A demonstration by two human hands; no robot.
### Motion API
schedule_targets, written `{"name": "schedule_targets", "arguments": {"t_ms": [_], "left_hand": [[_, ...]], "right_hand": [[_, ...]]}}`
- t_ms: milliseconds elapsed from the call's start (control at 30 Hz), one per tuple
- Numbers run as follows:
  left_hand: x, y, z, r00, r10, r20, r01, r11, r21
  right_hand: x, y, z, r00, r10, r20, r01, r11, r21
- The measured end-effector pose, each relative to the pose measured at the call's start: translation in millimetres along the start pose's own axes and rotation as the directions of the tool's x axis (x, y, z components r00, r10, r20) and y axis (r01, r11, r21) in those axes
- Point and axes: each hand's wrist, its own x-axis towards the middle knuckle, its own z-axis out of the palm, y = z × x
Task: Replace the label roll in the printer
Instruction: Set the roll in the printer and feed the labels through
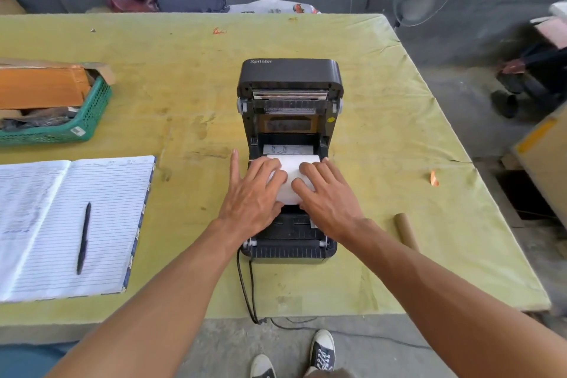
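While the printer [290, 144] gapes, left hand [256, 193] and right hand [326, 196], fingers flat, no closed grip, on the label roll [293, 173].

A black printer [290, 159] holds a white label roll [293, 176] on a yellow-green table [184, 77]. The basket [89, 120] is green, the notebook [76, 224] blue-lined white, the pen [83, 238] black.

One view only: head cam, wide-angle, looking forward and down from above my arms. Bench [184, 86] fills the frame, printer [290, 77] centred at arm's reach, my shoes [322, 350] at bottom edge.
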Motion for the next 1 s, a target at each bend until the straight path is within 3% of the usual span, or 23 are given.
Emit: {"name": "schedule_targets", "arguments": {"t_ms": [267, 500, 867, 1000], "left_hand": [[-5.5, -11.2, 2.8, 0.998, 0.058, -0.019, -0.059, 0.997, -0.050], [-13.2, -13.5, 3.9, 0.996, 0.089, -0.005, -0.089, 0.995, -0.037], [-40.7, -38.7, 2.5, 0.959, 0.280, -0.039, -0.283, 0.954, -0.096], [-38.7, -34.2, -1.2, 0.970, 0.240, 0.019, -0.236, 0.964, -0.125]], "right_hand": [[-12.8, -8.7, 3.1, 0.999, 0.051, -0.002, -0.051, 0.998, -0.035], [-28.7, -12.1, 4.8, 0.993, 0.009, -0.114, -0.013, 0.999, -0.029], [-25.8, -20.5, -7.5, 0.984, -0.001, 0.179, 0.000, 1.000, 0.004], [-23.5, -27.1, -14.1, 0.961, 0.015, 0.276, -0.009, 1.000, -0.024]]}}
